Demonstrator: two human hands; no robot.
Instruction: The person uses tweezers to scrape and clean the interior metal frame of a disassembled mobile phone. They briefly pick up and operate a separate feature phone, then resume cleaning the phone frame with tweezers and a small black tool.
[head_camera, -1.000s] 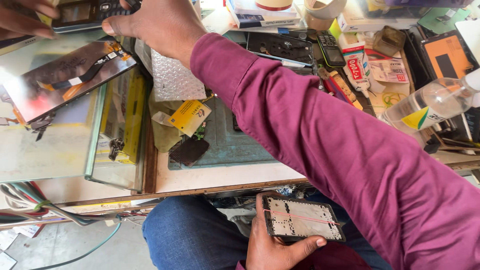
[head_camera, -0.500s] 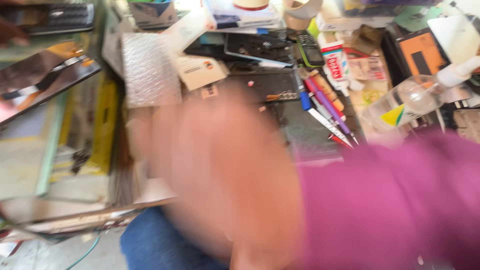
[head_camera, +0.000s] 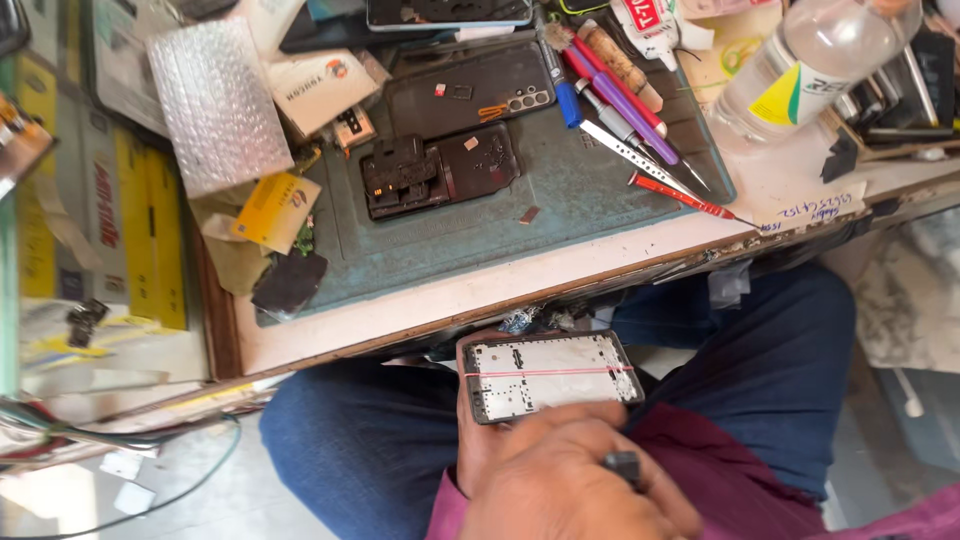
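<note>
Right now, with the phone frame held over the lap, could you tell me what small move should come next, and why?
Probably lift the phone frame onto the green mat. The left hand grips it low over the lap, the right hand partly covers its near edge, and the screwdrivers lie up on the mat.

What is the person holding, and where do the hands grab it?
A phone frame, held over the lap. The left hand grips its left end; the right hand covers its lower edge.
</note>
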